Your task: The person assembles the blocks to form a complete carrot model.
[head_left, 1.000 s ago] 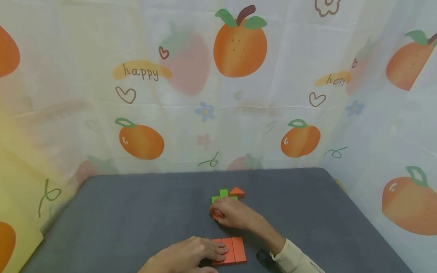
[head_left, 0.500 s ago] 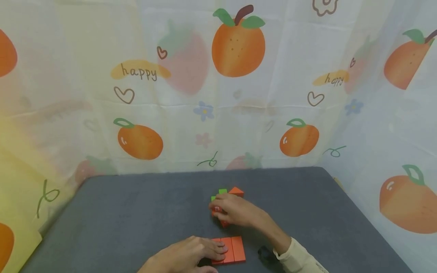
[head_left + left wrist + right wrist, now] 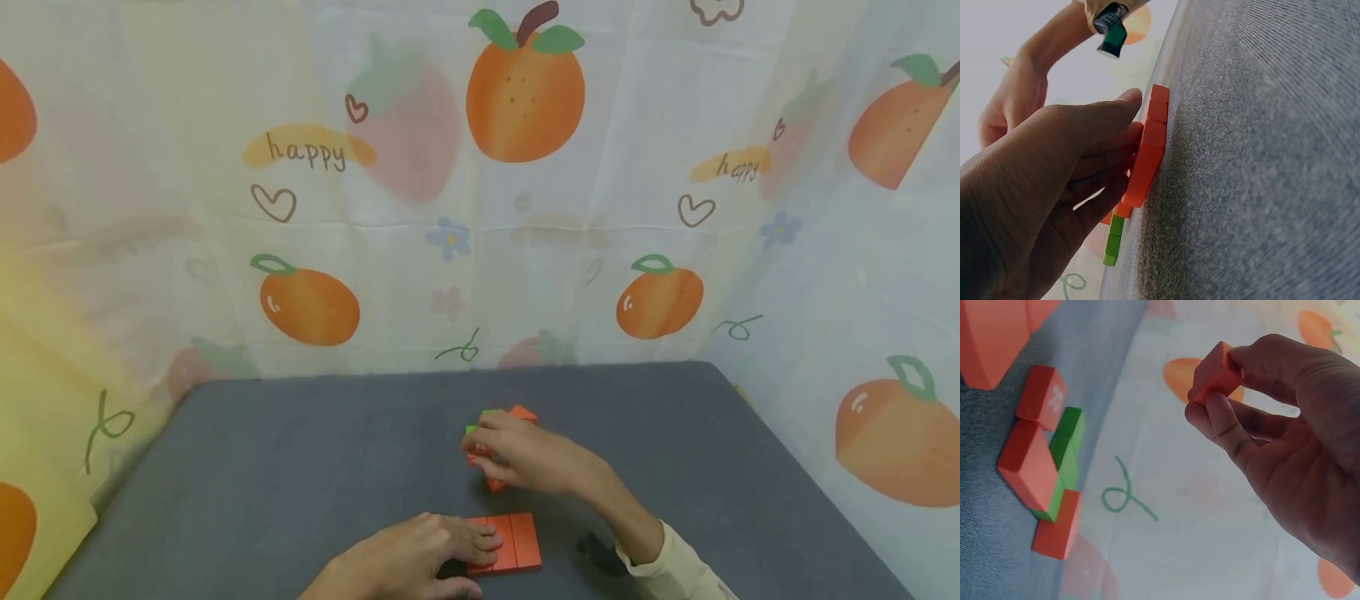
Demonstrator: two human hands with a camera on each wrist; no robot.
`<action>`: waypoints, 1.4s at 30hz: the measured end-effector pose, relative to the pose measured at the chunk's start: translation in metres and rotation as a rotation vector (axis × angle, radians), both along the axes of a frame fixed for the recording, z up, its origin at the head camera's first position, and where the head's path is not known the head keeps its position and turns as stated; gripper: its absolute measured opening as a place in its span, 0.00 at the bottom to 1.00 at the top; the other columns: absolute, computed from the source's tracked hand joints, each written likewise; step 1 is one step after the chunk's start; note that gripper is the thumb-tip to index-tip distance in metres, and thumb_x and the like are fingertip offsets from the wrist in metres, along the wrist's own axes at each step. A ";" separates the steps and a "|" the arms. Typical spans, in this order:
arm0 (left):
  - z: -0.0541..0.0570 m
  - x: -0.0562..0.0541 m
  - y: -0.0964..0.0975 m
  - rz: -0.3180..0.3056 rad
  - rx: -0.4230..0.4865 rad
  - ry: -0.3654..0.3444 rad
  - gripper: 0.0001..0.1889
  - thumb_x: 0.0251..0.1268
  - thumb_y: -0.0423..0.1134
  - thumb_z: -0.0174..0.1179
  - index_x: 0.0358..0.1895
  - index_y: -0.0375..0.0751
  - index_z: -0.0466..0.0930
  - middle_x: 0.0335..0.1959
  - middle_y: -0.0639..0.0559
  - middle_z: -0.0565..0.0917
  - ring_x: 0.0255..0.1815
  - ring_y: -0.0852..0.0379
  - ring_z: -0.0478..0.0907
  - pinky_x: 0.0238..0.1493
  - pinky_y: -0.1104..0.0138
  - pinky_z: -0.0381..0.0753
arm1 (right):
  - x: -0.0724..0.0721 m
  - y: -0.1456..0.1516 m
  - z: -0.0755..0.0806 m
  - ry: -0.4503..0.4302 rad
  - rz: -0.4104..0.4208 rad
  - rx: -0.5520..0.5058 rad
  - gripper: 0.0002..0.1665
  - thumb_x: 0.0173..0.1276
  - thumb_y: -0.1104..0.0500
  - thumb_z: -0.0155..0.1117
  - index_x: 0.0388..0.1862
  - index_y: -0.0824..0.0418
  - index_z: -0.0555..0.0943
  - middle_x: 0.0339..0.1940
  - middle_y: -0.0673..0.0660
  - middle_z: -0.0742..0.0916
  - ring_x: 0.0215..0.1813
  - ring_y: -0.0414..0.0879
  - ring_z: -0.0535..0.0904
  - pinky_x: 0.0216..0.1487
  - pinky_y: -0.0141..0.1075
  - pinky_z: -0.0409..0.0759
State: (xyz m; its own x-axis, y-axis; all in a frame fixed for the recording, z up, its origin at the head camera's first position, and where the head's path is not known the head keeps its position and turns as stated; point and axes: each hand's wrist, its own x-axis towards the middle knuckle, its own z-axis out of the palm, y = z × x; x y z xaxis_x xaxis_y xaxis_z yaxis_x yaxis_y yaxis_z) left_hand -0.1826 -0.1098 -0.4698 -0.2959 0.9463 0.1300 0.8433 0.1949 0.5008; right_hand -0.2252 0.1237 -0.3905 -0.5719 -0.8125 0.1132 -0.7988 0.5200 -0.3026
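My right hand (image 3: 528,454) is over a small cluster of blocks toward the back. In the right wrist view its thumb and fingers pinch an orange-red block (image 3: 1216,374), held apart from the cluster. That cluster has a red block with a white mark (image 3: 1042,397), an orange block (image 3: 1025,465) and green blocks (image 3: 1067,459). My left hand (image 3: 412,554) rests its fingers on a flat row of orange blocks (image 3: 525,542) nearer the front; the left wrist view shows the fingertips against the row's upper face (image 3: 1150,147). In the head view, the right hand hides much of the cluster.
An orange triangular block (image 3: 523,412) lies behind the right hand. A black object (image 3: 600,554) is close to the right sleeve (image 3: 675,567). The dark grey tabletop (image 3: 300,467) ends at a fruit-printed cloth (image 3: 517,250) at the back.
My right hand has shifted slightly right and away from me, and a red block below it has come into view. The left hand stays on the orange row.
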 end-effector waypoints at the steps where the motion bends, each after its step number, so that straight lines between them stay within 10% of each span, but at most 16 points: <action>1: 0.000 0.000 0.000 -0.002 0.001 -0.002 0.22 0.83 0.49 0.54 0.68 0.43 0.82 0.69 0.50 0.83 0.71 0.58 0.80 0.68 0.68 0.81 | 0.002 0.001 0.002 0.006 0.008 -0.003 0.11 0.81 0.59 0.61 0.56 0.56 0.84 0.51 0.52 0.84 0.45 0.38 0.75 0.46 0.24 0.78; 24: -0.005 -0.002 0.001 0.017 -0.005 0.009 0.21 0.82 0.50 0.56 0.67 0.46 0.83 0.66 0.55 0.85 0.69 0.60 0.81 0.63 0.69 0.84 | 0.049 0.021 -0.008 0.025 0.123 0.051 0.11 0.74 0.59 0.68 0.53 0.53 0.83 0.43 0.46 0.83 0.39 0.29 0.73 0.42 0.17 0.74; 33: -0.005 -0.001 0.002 0.039 0.019 -0.044 0.14 0.79 0.49 0.60 0.59 0.50 0.87 0.54 0.62 0.90 0.56 0.73 0.84 0.54 0.83 0.81 | 0.072 0.026 -0.026 -0.115 0.173 0.038 0.25 0.74 0.56 0.71 0.67 0.52 0.76 0.50 0.43 0.84 0.47 0.30 0.74 0.49 0.20 0.77; 42: -0.004 0.000 0.002 0.033 0.015 0.002 0.14 0.78 0.49 0.62 0.58 0.52 0.87 0.58 0.61 0.88 0.60 0.70 0.83 0.58 0.79 0.81 | 0.078 0.010 -0.055 -0.071 0.189 0.088 0.15 0.76 0.52 0.68 0.58 0.51 0.78 0.52 0.43 0.85 0.50 0.27 0.78 0.49 0.14 0.74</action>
State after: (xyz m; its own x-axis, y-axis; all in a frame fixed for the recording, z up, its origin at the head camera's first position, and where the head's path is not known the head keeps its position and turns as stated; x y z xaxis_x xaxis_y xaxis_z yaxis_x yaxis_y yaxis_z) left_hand -0.1824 -0.1077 -0.4735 -0.3264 0.9341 0.1444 0.8375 0.2150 0.5023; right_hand -0.1475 0.1340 -0.4451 -0.4127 -0.9109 0.0025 -0.8629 0.3900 -0.3215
